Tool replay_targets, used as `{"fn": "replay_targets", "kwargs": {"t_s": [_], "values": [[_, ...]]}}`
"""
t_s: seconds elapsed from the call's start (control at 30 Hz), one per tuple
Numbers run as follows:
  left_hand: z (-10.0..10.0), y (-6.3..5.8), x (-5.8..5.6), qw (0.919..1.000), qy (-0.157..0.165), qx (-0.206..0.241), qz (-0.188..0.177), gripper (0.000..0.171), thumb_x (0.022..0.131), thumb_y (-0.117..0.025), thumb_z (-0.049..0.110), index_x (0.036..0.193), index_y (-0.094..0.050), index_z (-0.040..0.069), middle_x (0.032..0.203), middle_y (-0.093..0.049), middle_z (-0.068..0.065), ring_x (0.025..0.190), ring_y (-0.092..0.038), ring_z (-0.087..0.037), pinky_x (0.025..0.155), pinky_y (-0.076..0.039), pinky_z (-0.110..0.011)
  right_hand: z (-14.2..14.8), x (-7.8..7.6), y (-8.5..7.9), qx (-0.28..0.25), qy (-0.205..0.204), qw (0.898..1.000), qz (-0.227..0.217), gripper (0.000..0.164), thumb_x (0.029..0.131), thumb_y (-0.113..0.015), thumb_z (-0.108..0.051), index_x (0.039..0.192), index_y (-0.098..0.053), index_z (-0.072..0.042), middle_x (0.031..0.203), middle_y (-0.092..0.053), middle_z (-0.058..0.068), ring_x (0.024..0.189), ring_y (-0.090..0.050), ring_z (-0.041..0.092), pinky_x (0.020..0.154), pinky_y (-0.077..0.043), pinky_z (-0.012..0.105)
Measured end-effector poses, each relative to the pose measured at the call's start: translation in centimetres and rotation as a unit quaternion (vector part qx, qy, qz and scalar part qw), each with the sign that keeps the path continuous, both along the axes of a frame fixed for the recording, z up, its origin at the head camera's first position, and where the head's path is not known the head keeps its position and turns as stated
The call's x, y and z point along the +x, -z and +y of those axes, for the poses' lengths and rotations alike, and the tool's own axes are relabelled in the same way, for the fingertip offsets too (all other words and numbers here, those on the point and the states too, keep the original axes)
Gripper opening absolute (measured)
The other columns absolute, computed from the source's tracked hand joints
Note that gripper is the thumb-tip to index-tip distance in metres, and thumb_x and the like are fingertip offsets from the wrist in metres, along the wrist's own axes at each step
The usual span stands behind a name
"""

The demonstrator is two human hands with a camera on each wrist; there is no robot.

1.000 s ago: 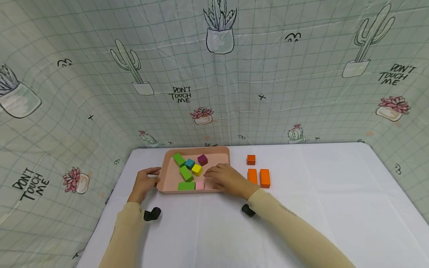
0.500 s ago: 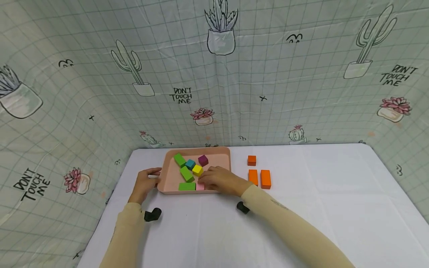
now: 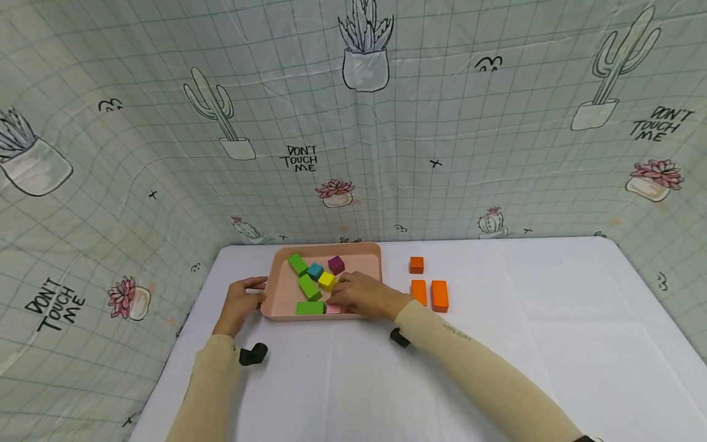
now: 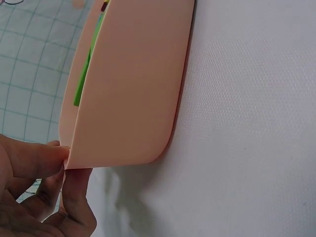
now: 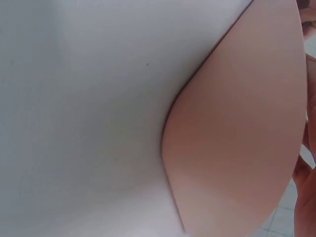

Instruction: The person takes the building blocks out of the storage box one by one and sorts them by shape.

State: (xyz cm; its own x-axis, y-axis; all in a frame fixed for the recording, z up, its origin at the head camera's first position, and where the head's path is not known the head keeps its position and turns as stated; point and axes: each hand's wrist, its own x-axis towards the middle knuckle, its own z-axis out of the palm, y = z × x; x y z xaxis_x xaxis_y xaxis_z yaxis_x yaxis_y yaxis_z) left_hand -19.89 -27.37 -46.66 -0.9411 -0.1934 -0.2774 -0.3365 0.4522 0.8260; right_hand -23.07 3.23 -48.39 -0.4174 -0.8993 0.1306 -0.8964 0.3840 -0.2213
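Observation:
In the head view, a pink tray (image 3: pixel 283 299) holds small coloured blocks. My left hand (image 3: pixel 237 302) pinches the tray's left rim, thumb inside and fingers outside, as the left wrist view shows at the tray corner (image 4: pixel 131 89). Over the tray's front right part, my right hand (image 3: pixel 366 296) curls its fingers down onto a pink block (image 3: pixel 334 309), covering its top. That block sits beside a green block (image 3: pixel 310 308) along the front wall. A yellow block (image 3: pixel 327 282) lies just beyond the fingertips. From the right wrist, the tray wall (image 5: pixel 237 128) hides the fingertips.
Also in the tray are two more green blocks (image 3: pixel 309 288), a blue block (image 3: pixel 315 271) and a purple block (image 3: pixel 336 264). Right of it lie an orange cube (image 3: pixel 417 265) and two orange bars (image 3: pixel 439 296) on the white table (image 3: pixel 497 307). A patterned cloth (image 3: pixel 420 123) hangs behind.
My right hand has moved left and slightly towards me, from the bare tray floor onto the pink block. My left hand stays on the rim.

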Motion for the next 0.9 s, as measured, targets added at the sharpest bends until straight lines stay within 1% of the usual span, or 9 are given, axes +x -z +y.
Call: {"fn": "replay_targets", "kwargs": {"t_s": [0.13,0.23,0.37,0.5,0.57,0.73,0.8,0.9], "values": [[0.1,-0.1,0.0,1.0,-0.002,0.0,-0.003,0.047,0.098,-0.056,-0.007,0.145,-0.056,-0.01,0.136,-0.057,-0.03,0.096,-0.062,-0.024,0.072,-0.053,-0.021,0.2,-0.1,0.1,0.015,0.016,0.999,0.024,0.031,0.097,-0.078,-0.019,0.128,-0.077,-0.015,0.124,-0.075,-0.001,0.12,-0.06,0.022,0.106,-0.05,0.032],[0.1,-0.1,0.0,1.0,0.0,0.001,-0.001,0.047,0.098,-0.056,-0.007,0.145,-0.056,-0.011,0.136,-0.056,-0.031,0.096,-0.062,-0.024,0.072,-0.054,-0.021,0.3,-0.3,0.3,0.024,0.031,0.999,0.032,0.027,0.097,-0.078,-0.021,0.124,-0.077,-0.015,0.123,-0.076,-0.001,0.12,-0.061,0.021,0.107,-0.05,0.033],[0.0,0.0,0.0,1.0,0.0,0.0,-0.002,0.047,0.098,-0.056,-0.008,0.145,-0.056,-0.011,0.136,-0.056,-0.031,0.096,-0.063,-0.023,0.072,-0.054,-0.021,0.5,-0.5,0.4,0.024,0.042,0.999,0.023,0.023,0.097,-0.079,-0.023,0.118,-0.078,-0.015,0.115,-0.078,-0.002,0.113,-0.063,0.021,0.101,-0.051,0.032],[0.1,-0.1,0.1,1.0,-0.003,0.001,-0.006,0.047,0.098,-0.055,-0.008,0.145,-0.056,-0.011,0.137,-0.056,-0.031,0.098,-0.062,-0.024,0.073,-0.054,-0.021,1.1,-0.6,0.3,0.01,0.049,0.999,0.01,0.02,0.095,-0.081,-0.024,0.112,-0.08,-0.013,0.107,-0.079,-0.002,0.105,-0.063,0.02,0.096,-0.051,0.033],[0.1,-0.1,0.1,1.0,-0.002,0.002,-0.006,0.047,0.098,-0.056,-0.008,0.145,-0.056,-0.011,0.137,-0.056,-0.031,0.097,-0.062,-0.023,0.073,-0.054,-0.021,1.4,-0.5,0.3,0.002,0.049,0.999,0.006,0.023,0.094,-0.082,-0.023,0.113,-0.08,-0.012,0.108,-0.079,-0.002,0.106,-0.064,0.02,0.097,-0.051,0.033],[0.0,-0.1,0.1,1.0,-0.002,0.003,-0.006,0.048,0.097,-0.056,-0.008,0.145,-0.056,-0.011,0.137,-0.056,-0.031,0.096,-0.062,-0.023,0.072,-0.054,-0.021,1.8,-0.5,0.5,-0.003,0.033,0.999,0.018,0.027,0.094,-0.082,-0.024,0.118,-0.079,-0.013,0.113,-0.078,-0.002,0.111,-0.063,0.021,0.1,-0.051,0.035],[-0.1,0.0,0.1,1.0,-0.002,0.004,-0.006,0.048,0.098,-0.056,-0.008,0.145,-0.056,-0.01,0.137,-0.056,-0.03,0.097,-0.062,-0.023,0.072,-0.054,-0.021,1.8,-0.5,0.5,-0.002,0.032,0.999,0.019,0.023,0.095,-0.081,-0.023,0.115,-0.079,-0.014,0.11,-0.077,-0.002,0.109,-0.063,0.021,0.098,-0.051,0.033],[-0.1,0.0,0.1,1.0,0.0,0.005,-0.005,0.047,0.098,-0.056,-0.008,0.145,-0.055,-0.011,0.137,-0.055,-0.03,0.096,-0.062,-0.024,0.073,-0.054,-0.021,2.0,-0.4,0.5,-0.007,0.045,0.999,0.007,0.018,0.094,-0.082,-0.021,0.11,-0.078,-0.013,0.105,-0.077,-0.002,0.102,-0.063,0.02,0.093,-0.052,0.031]]}}
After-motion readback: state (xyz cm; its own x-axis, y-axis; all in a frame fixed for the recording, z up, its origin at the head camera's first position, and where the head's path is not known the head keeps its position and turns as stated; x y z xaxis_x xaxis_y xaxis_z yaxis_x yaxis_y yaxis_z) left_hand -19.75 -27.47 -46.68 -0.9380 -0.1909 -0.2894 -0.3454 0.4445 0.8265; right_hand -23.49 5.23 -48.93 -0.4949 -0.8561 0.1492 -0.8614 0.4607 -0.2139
